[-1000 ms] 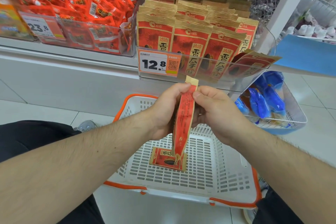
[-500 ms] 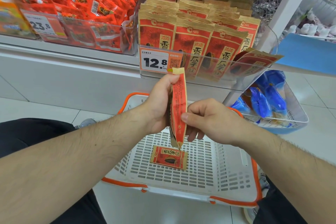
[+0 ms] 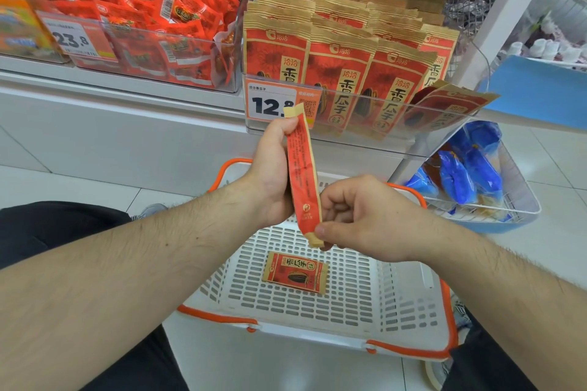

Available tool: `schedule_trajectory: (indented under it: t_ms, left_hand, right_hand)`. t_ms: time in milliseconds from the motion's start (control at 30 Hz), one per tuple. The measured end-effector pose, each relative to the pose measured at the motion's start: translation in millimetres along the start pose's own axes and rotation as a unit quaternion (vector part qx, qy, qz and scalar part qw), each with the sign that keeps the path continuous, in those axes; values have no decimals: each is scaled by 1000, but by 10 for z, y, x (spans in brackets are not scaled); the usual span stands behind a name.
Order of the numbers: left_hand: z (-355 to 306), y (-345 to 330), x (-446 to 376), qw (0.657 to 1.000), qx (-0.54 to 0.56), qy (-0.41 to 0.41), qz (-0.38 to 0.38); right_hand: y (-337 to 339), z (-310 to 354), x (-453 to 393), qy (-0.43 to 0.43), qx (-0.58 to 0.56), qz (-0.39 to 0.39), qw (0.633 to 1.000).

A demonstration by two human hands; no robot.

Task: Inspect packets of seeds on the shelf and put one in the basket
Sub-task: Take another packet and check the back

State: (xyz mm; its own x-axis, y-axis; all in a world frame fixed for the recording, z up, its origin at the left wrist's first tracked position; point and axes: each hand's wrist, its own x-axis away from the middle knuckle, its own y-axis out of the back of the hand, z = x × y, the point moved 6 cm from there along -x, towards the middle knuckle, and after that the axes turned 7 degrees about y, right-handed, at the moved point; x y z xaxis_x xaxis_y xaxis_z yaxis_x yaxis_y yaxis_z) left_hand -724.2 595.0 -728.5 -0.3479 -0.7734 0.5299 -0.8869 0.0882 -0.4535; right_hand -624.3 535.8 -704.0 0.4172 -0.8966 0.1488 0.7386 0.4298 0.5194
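A red and tan seed packet stands upright and edge-on above the basket. My left hand grips its upper part and back. My right hand pinches its tan bottom corner between thumb and finger. Below them sits a white plastic basket with orange trim, and one more seed packet lies flat on its floor. Several matching seed packets stand in rows in a clear bin on the shelf, behind a 12.8 price tag.
A clear bin of red snack packs with a 23.8 tag sits on the shelf to the left. A wire basket with blue packs stands on the floor at the right. A white shelf post rises at the right. My dark-trousered knees flank the basket.
The packet has risen and turned. My left hand kept its hold near the top. My right hand slid from the packet's top edge down to its bottom corner.
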Motion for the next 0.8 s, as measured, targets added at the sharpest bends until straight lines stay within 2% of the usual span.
schedule_trajectory:
  t_ms: [100, 167, 200, 300, 333, 400, 500, 800]
  left_hand:
    - [20, 17, -29, 1000, 17, 5, 1]
    - [29, 25, -59, 998, 53, 15, 16]
    - [25, 15, -65, 997, 71, 18, 32]
    - [15, -9, -62, 990, 108, 28, 80]
    - [17, -17, -51, 988, 116, 31, 92]
    - [24, -45, -33, 985, 122, 37, 112]
    - [-13, -60, -17, 992, 64, 8, 107]
    - [-69, -13, -63, 986, -111, -118, 45]
  right_hand:
    - [1, -5, 2, 3, -17, 11, 1000]
    - [10, 1, 6, -1, -67, 4, 998]
    - [41, -22, -8, -9, -84, -25, 996]
    - [227, -212, -41, -80, -62, -176, 979]
    - [255, -275, -36, -111, -68, -193, 973]
    - [206, -357, -36, -147, -131, -155, 968]
    - [124, -305, -38, -116, -182, -104, 971]
    - [290, -226, -34, -55, -113, -241, 962]
